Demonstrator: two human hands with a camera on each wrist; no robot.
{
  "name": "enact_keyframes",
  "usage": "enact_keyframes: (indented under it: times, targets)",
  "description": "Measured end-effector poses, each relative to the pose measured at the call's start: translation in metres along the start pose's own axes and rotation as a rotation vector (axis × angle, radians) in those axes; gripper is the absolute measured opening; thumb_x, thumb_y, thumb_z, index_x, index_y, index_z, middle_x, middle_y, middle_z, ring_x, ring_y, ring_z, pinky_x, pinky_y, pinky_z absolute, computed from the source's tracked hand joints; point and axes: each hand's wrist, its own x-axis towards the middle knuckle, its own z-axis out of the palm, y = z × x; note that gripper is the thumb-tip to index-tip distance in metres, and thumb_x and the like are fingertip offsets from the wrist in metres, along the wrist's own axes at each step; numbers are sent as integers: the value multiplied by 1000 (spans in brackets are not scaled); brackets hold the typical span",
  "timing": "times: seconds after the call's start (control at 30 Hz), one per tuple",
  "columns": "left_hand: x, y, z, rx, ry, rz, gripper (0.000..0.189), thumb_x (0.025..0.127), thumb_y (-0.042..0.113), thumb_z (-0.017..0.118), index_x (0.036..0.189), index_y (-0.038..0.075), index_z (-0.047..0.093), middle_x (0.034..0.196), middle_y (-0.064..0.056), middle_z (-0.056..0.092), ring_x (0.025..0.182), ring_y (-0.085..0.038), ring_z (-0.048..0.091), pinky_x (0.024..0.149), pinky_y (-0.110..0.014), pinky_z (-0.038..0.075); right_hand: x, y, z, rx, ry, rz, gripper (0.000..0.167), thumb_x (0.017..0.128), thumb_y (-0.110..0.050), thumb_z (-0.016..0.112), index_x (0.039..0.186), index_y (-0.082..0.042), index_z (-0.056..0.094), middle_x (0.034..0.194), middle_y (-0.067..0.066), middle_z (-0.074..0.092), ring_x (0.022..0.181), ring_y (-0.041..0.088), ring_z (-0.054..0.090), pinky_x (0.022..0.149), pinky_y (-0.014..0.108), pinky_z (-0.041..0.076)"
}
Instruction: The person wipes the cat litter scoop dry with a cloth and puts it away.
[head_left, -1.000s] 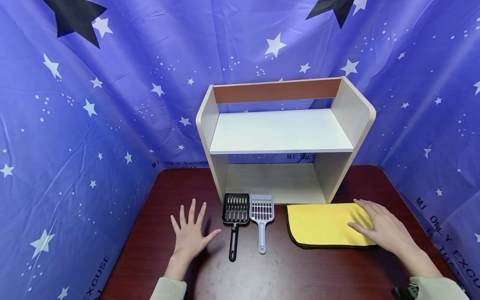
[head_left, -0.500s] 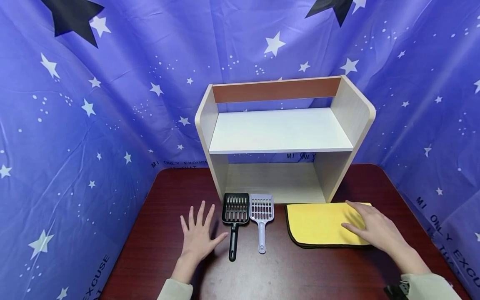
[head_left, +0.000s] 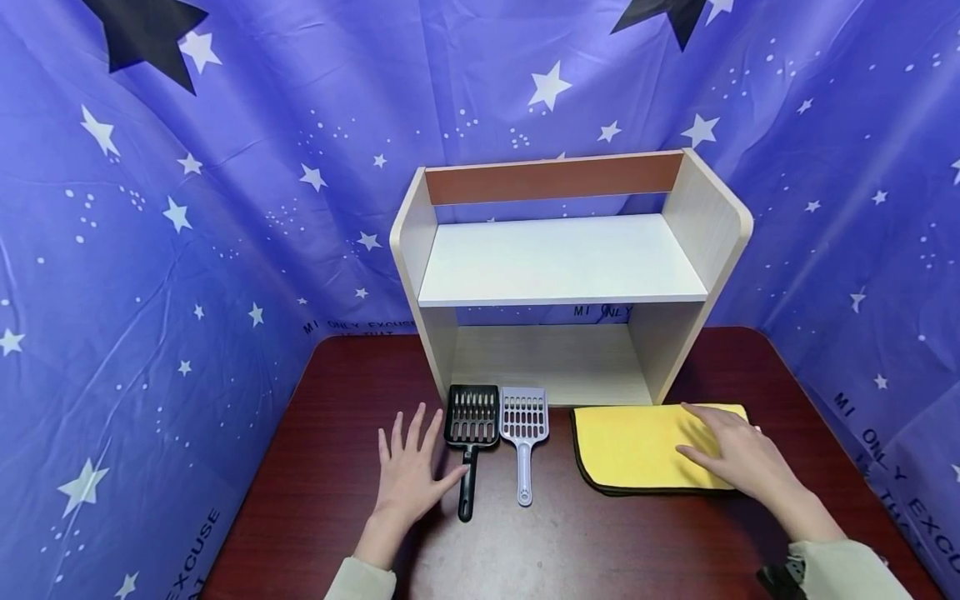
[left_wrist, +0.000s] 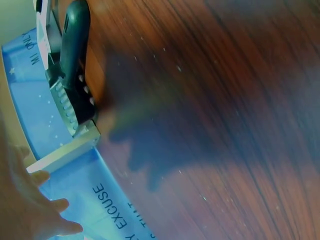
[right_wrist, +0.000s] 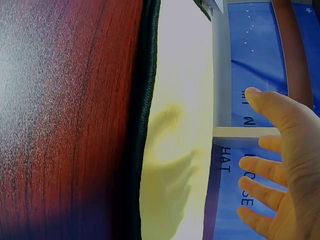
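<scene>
My left hand (head_left: 408, 477) hovers with spread fingers just left of a black slotted litter scoop (head_left: 472, 417), its thumb overlapping the scoop's handle in the head view. Beside that scoop lies a pale lavender litter scoop (head_left: 524, 421), handle toward me. Over the right part of a folded yellow cloth (head_left: 630, 450) with dark edging is my right hand (head_left: 742, 458), fingers extended and holding nothing. In the right wrist view its shadow falls on the yellow cloth (right_wrist: 182, 100). The left wrist view shows the black scoop (left_wrist: 75, 45) beyond the hand's shadow on the table.
A two-tier wooden shelf (head_left: 562, 262) stands at the back of the dark red table (head_left: 570, 550), directly behind the scoops and cloth. Blue star-printed curtains (head_left: 337, 208) enclose the table at the back and both sides.
My left hand has moved right, closer to the black litter scoop. My right hand has shifted left over the yellow cloth. Scoops, cloth and shelf stay in place.
</scene>
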Motion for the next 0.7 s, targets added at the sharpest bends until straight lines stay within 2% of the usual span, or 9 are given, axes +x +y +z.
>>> enact_keyframes:
  times: [0.1,0.27,0.4,0.5,0.7]
  targets:
    - [0,4,0,-11,2,9,97,76,75,63,154,25,35,161,-7,33,146,-43,29,114,-70,25,1,-1,2,-6,6,-12,68,85,-47,75,137,-8,55,130,24,62,118,47,56,83,73,47]
    - [0,10,-1,-12,-26,18,97,78,76,60,156,27,31,162,-6,33,146,-41,31,116,-66,27,4,-1,7,-2,47,-59,66,82,-40,79,134,-5,57,126,25,65,114,47,60,88,66,50]
    - [1,16,-2,-28,-31,27,94,78,74,61,155,26,35,160,-7,36,145,-41,34,117,-65,27,6,-2,10,3,62,-90,66,80,-38,81,132,-4,59,123,25,66,112,47,61,91,62,50]
    - [1,21,-2,-37,-30,36,92,78,73,62,153,23,39,158,-8,39,144,-40,35,117,-63,29,7,-3,12,-2,66,-99,66,79,-37,82,132,-5,59,122,24,67,111,46,61,91,61,50]
    - [0,28,-1,-53,-61,38,93,80,72,63,154,23,37,158,-9,39,145,-39,34,119,-59,29,9,-4,15,-1,69,-99,65,79,-36,82,131,-6,59,121,24,67,111,46,61,90,61,51]
